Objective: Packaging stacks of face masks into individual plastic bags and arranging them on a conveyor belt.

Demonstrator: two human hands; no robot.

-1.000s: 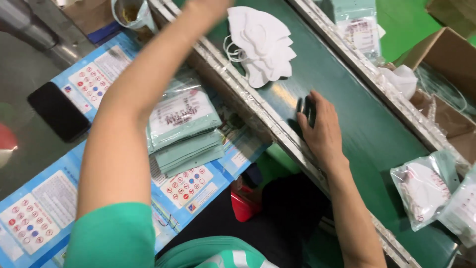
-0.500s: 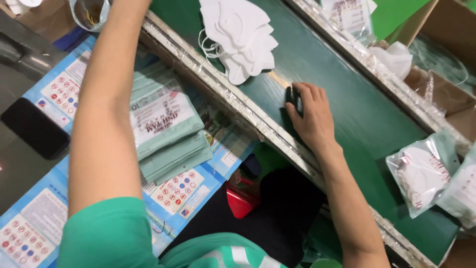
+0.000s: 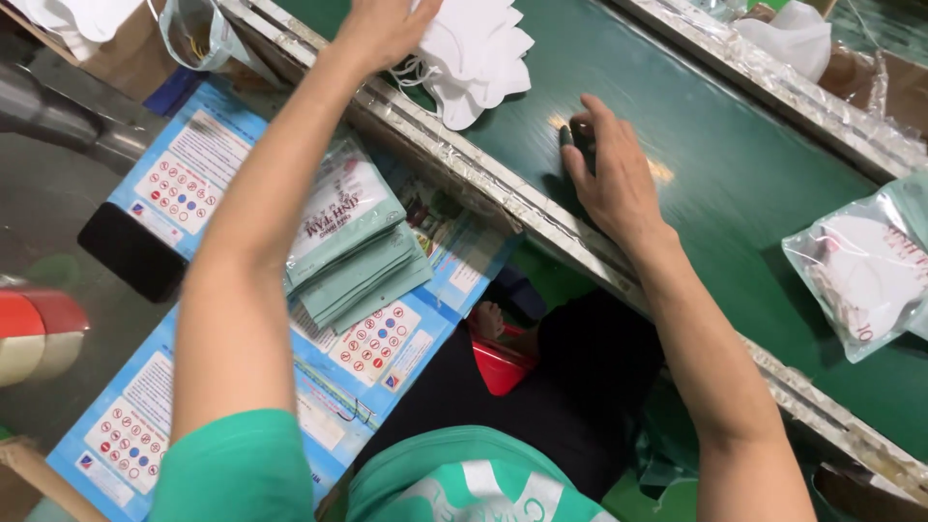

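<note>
Masks (image 3: pixel 474 53) lie in a white fanned stack on the green belt (image 3: pixel 735 164), at the far side of the scene and just past the foil-wrapped rail (image 3: pixel 503 198) that edges the belt. My left hand (image 3: pixel 382 29) is already on them: it reaches far across the rail and rests on the left edge of the stack, fingers curled onto the top mask, though the frame cuts off my knuckles and I cannot tell how firmly they pinch. The stack spreads out to the right of that hand, its pointed ends fanning towards the near right, so its long axis runs roughly across the belt from my left hand towards my right.

My right hand (image 3: pixel 609 174) lies flat on the belt, near and right of the stack and clearly apart from it. Its fingers are spread only a little and press down on a small dark object (image 3: pixel 578 135), mostly hidden beneath them; I cannot say what it is. So the left hand is plainly the nearer one to the masks, touching them, while the right sits a short way off along the belt.

On the table on the near side of the rail, under my left forearm, lies a pile of flat green pouches (image 3: pixel 353 256) on blue printed sheets (image 3: pixel 179 179). A sealed clear bag (image 3: pixel 860 271) with a white mask inside lies on the belt at the right edge.
</note>
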